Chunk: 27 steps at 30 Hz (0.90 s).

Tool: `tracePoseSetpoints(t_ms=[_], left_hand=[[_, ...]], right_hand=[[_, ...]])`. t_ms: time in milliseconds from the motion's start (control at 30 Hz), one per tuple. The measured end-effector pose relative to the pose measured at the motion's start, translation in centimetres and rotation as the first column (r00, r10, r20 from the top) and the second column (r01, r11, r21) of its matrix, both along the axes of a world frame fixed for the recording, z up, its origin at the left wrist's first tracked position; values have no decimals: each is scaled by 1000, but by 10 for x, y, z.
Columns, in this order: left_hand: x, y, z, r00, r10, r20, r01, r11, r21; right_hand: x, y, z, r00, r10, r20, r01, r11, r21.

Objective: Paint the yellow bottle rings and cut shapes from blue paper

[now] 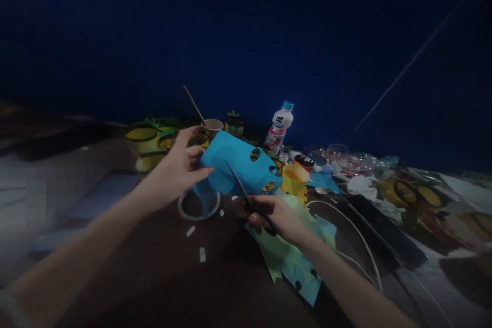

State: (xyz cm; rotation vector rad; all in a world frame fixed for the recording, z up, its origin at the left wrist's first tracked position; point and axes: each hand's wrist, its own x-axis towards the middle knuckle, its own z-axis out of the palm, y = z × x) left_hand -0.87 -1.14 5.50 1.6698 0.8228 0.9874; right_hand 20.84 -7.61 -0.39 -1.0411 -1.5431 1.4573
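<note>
No word or number can be read for sure. The bottle (282, 117) carries pale marks on a black patch (280, 120), blue lettering (278, 125) just below, and a red label (273, 138) with a printed figure, all too small and blurred to make out.

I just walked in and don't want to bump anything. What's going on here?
A person holds a blue sheet of paper with several holes in it in the left hand, above a dark table. The right hand grips scissors, their blades in front of the sheet; I can't tell whether they touch it. Pale green and blue paper pieces lie under the right hand and forearm, and a bottle stands behind the sheet.
</note>
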Motion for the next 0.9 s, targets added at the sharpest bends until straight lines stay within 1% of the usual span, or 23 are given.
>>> tracePoseSetpoints(t_ms=[133, 200, 267, 333, 400, 467, 533, 733, 900], left_hand=[[0, -1, -3, 997, -44, -67, 47, 998, 32], [0, -1, -4, 997, -36, -72, 41, 997, 62], [0, 1, -4, 998, 3, -70, 5, 994, 107], [-1, 2, -4, 994, 58, -94, -40, 983, 179], [-2, 2, -2, 974, 124, -188, -67, 957, 282], [-3, 2, -1, 936, 191, -294, -69, 922, 380], [-4, 2, -1, 908, 219, -356, -49, 901, 431], [-7, 3, -2, 908, 140, -394, 33, 915, 403], [-8, 2, 1, 906, 114, -408, 49, 928, 369]], right_hand=[[0, -1, -1, 1000, 21, -18, -21, 1000, 17], [1, -1, -3, 1000, 25, -15, -25, 1000, 7], [2, 0, -4, 1000, 19, 1, -19, 1000, -18], [3, 0, -3, 998, 19, 63, -19, 1000, -2], [4, 0, -1, 987, 26, 156, -37, 997, 67], [4, 0, 2, 972, 43, 232, -75, 988, 133], [5, 0, 4, 964, 62, 259, -100, 986, 135], [7, -1, 0, 949, 97, 300, -134, 985, 104], [7, -1, -7, 981, 80, 179, -75, 997, -35]])
